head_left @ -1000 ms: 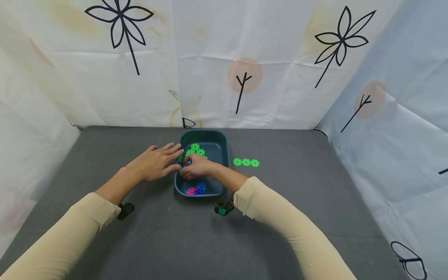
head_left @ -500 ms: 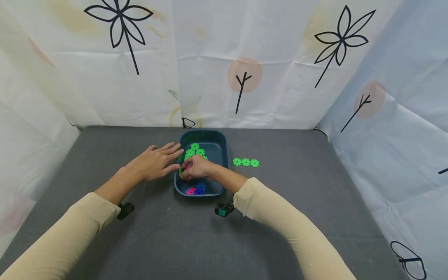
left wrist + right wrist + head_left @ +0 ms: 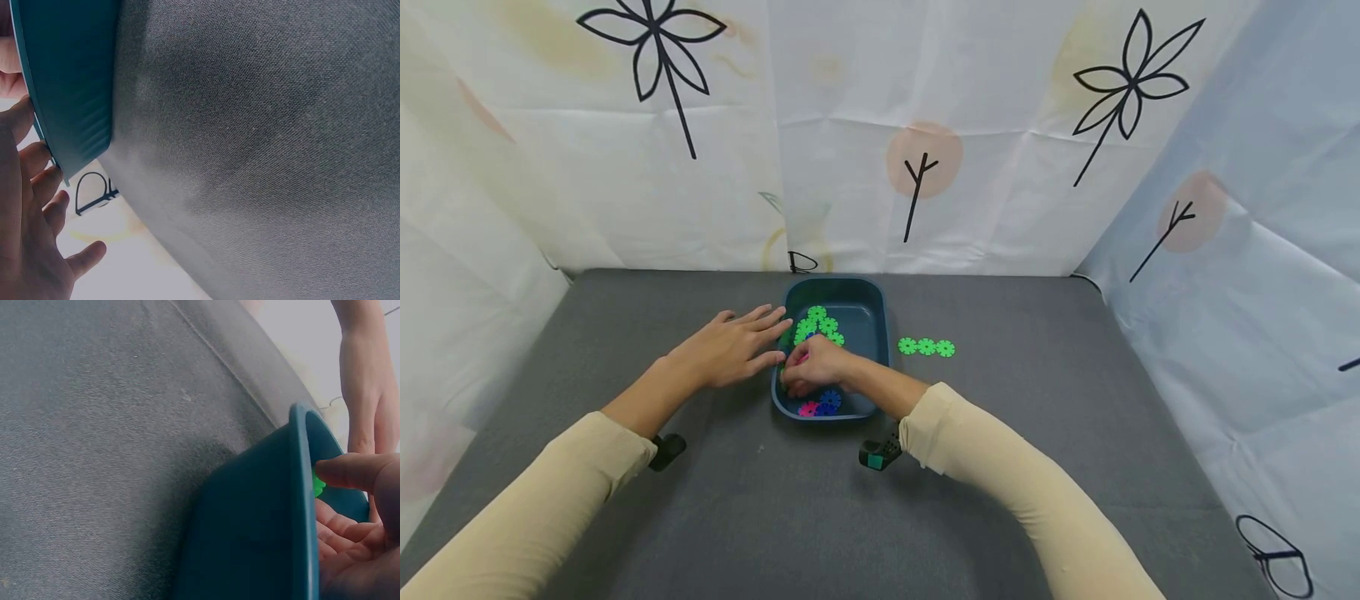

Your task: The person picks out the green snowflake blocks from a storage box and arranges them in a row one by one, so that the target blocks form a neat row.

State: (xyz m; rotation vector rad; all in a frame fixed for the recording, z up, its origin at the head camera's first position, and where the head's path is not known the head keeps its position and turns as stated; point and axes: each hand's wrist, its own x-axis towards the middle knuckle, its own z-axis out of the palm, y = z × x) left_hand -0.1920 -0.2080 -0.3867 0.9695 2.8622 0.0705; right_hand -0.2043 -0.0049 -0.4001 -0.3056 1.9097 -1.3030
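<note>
A dark teal bin (image 3: 871, 333) stands on the table. Flat, notched, flower-shaped plastic discs lie in it: a green cluster (image 3: 817, 323) toward the back, and blue discs (image 3: 830, 402) beside a pink disc (image 3: 808, 408) near the front. My left hand (image 3: 730, 350) is spread, its fingertips touching the bin's left rim. Inside the bin, by its left wall, my right hand (image 3: 816, 367) has curled fingers. The right wrist view shows a green disc (image 3: 319, 483) at its thumb tip, pinched toward the fingers. Some pink shows between thumb and forefinger; the palm side is hidden in the head view.
Right of the bin, a row of three joined green discs (image 3: 927, 347) lies on the grey table (image 3: 1015, 400). Printed white cloth (image 3: 1000, 208) hangs behind the table and along its sides.
My right hand has shifted slightly toward the bin's front left, uncovering more of the green cluster and a bit of blue. My left hand stays at the rim.
</note>
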